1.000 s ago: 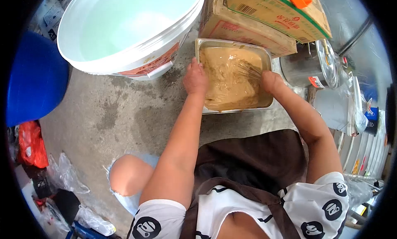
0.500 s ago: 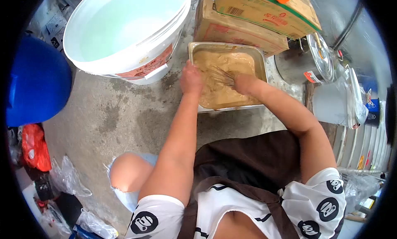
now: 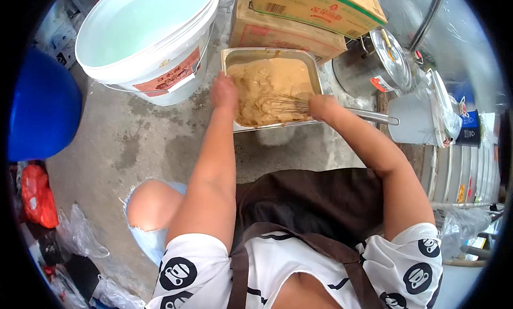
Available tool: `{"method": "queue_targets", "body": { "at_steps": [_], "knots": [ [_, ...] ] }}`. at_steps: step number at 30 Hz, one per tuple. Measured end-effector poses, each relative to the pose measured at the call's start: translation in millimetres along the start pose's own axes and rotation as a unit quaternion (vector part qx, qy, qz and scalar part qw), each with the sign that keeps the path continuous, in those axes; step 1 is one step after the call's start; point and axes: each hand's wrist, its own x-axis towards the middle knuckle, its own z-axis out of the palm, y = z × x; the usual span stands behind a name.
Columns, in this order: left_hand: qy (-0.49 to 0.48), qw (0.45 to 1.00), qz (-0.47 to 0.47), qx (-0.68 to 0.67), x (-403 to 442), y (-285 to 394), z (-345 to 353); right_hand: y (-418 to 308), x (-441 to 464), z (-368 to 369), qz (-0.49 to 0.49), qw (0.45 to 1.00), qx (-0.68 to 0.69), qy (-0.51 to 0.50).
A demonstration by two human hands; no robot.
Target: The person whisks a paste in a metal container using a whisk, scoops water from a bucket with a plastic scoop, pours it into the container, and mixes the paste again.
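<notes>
A rectangular metal pan (image 3: 316, 74) holds a thick tan batter (image 3: 278, 74), lumpy on the near left and smoother at the back right. My right hand (image 3: 323, 107) is closed around a wire whisk (image 3: 368, 115). The whisk's wires lie in the batter near the front of the pan, and its metal handle sticks out to the right past my wrist. My left hand (image 3: 224, 92) grips the left rim of the pan, its fingers partly hidden behind the hand.
A large white bucket (image 3: 176, 79) of pale liquid stands left of the pan. Cardboard boxes (image 3: 288, 36) are stacked behind it. To the right are a lidded steel pot (image 3: 355, 68) and a white tub (image 3: 411, 119). A blue barrel (image 3: 45, 103) stands far left on the concrete floor (image 3: 128, 154).
The whisk has swung to lie flatter, pointing left, with its handle now showing on the right. My right hand has shifted toward the pan's front right edge. The camera view has shifted slightly.
</notes>
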Motion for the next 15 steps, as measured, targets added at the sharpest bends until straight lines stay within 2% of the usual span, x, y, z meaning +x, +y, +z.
{"method": "queue_targets", "body": {
  "at_steps": [2, 3, 5, 8, 12, 15],
  "knots": [
    [-0.018, 1.0, -0.011, 0.0, 2, -2, 2, 12, -2, 8, 0.013, 0.996, -0.084, 0.027],
    [-0.035, 0.999, -0.023, 0.002, 3, -2, 2, 18, 1, 12, 0.014, 0.996, -0.084, 0.026],
    [-0.049, 0.998, -0.027, 0.012, 3, -1, 1, 22, 4, 14, 0.081, 0.992, -0.048, 0.082],
    [-0.053, 0.998, -0.035, 0.016, 2, -1, -1, 18, 5, 2, 0.1, 0.991, -0.057, 0.074],
    [-0.065, 0.997, -0.049, -0.01, 4, -1, -2, 15, 31, -2, 0.095, 0.987, -0.073, 0.108],
    [-0.08, 0.994, -0.056, 0.041, 3, 7, -7, 10, 47, -12, 0.061, 0.988, -0.106, 0.097]
  ]
}}
